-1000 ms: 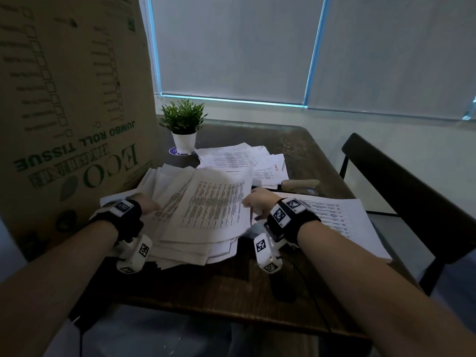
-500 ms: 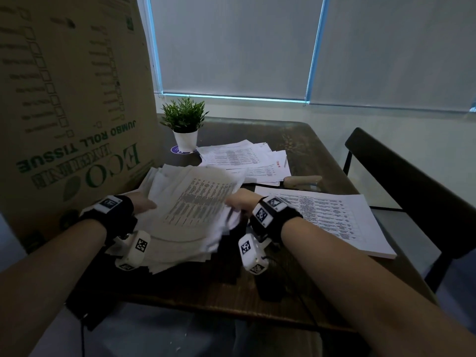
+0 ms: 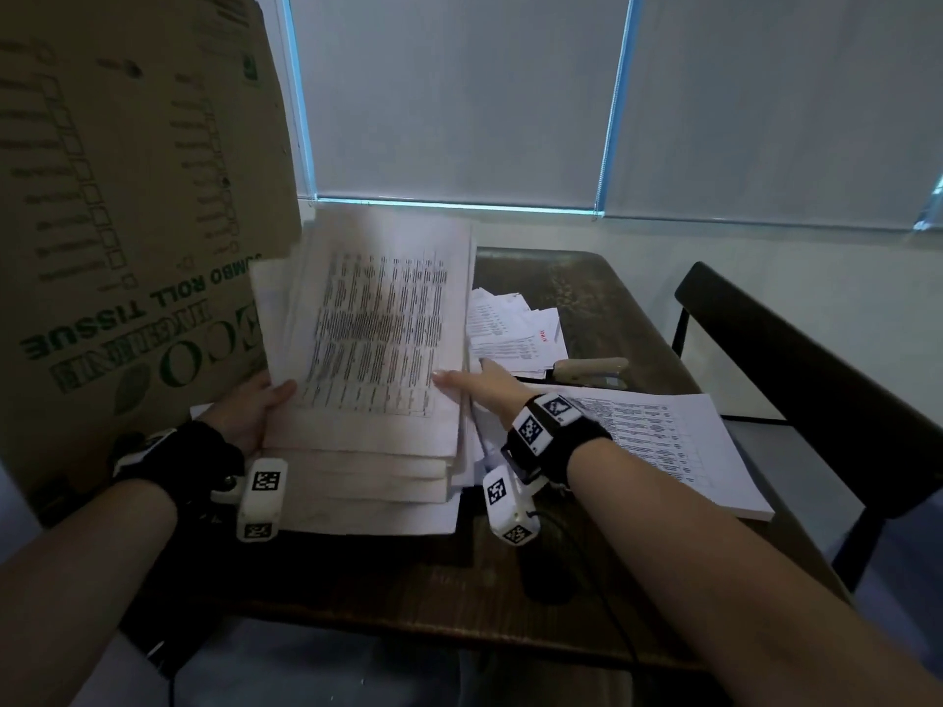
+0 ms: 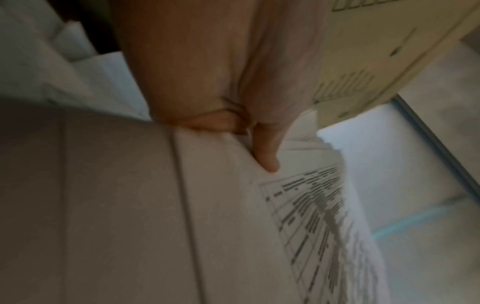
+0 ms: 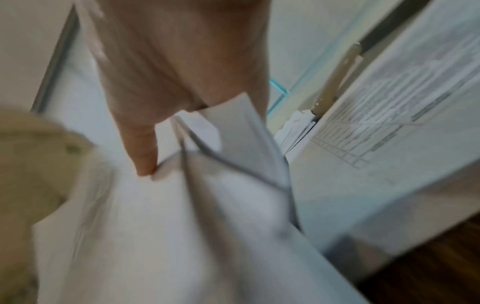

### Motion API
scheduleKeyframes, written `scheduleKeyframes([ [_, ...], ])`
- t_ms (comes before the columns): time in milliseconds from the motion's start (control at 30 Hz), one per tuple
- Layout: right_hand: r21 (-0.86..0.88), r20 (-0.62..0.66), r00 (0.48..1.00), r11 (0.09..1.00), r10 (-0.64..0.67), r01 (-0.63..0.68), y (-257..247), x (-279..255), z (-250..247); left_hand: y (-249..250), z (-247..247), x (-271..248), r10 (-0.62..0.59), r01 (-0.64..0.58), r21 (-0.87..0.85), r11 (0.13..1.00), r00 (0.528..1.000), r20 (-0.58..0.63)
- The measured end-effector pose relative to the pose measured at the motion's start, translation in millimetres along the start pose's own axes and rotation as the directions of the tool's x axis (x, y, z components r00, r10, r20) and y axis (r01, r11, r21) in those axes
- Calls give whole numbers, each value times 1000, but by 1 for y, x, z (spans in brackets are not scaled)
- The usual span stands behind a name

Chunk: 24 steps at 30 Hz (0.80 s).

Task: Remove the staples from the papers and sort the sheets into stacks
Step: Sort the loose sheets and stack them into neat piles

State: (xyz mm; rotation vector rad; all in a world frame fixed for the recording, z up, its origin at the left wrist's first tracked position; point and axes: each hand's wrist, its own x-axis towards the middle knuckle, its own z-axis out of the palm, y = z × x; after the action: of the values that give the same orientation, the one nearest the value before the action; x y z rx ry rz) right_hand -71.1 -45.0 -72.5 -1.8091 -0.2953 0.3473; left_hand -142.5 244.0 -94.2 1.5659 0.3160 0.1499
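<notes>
The bundle of papers (image 3: 367, 349), spread flat a second ago, now stands tilted up off the table (image 3: 587, 594), hiding the plant. The left hand (image 3: 250, 415) grips its left edge, thumb on the front sheet; the right hand (image 3: 490, 387) clasps its right edge. A neat stack (image 3: 678, 446) lies right, loose sheets (image 3: 510, 329) behind. A cardboard box (image 3: 127, 196) stands left, contents unseen.

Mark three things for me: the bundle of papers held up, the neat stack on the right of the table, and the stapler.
held bundle of papers (image 3: 377, 339), head view, on the printed top sheet.
neat stack (image 3: 663, 441), head view, on its top sheet.
stapler (image 3: 592, 368), head view, on its beige body.
</notes>
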Motion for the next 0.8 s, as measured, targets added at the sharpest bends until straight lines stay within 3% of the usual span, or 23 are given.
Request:
scheduleKeyframes([
  [67, 39, 39, 996, 996, -77, 76, -12, -4, -12, 12, 14, -3, 95, -93, -53, 994, 994, 46],
  [133, 88, -4, 988, 984, -152, 152, -28, -14, -26, 33, 31, -5, 215, -215, -21, 976, 976, 12],
  [200, 146, -82, 972, 962, -222, 232, -37, -20, -45, 61, 52, -11, 379, -378, 22, 925, 923, -61],
  [300, 293, -157, 951, 907, -265, 301, -49, -29, -82, 102, 99, -25, 537, -538, 7, 843, 843, 41],
  [367, 310, -138, 949, 897, -285, 315, -55, -41, -106, 118, 131, -31, 547, -542, -74, 837, 827, 131],
  [467, 270, -72, 955, 916, -287, 296, -55, -57, -134, 127, 171, -35, 552, -540, -206, 816, 834, -1],
  [533, 250, -95, 958, 925, -269, 284, -51, -67, -147, 127, 197, -39, 547, -544, -201, 815, 836, -47],
  [600, 289, -166, 940, 896, -299, 336, -49, -75, -153, 133, 223, -48, 555, -545, -183, 819, 832, 5],
  [700, 319, -330, 880, 838, -340, 443, -66, -83, -169, 164, 251, -55, 622, -604, -200, 772, 782, 38],
  [800, 224, -396, 832, 838, -388, 497, -86, -85, -197, 186, 258, -51, 651, -620, -230, 750, 754, 89],
])
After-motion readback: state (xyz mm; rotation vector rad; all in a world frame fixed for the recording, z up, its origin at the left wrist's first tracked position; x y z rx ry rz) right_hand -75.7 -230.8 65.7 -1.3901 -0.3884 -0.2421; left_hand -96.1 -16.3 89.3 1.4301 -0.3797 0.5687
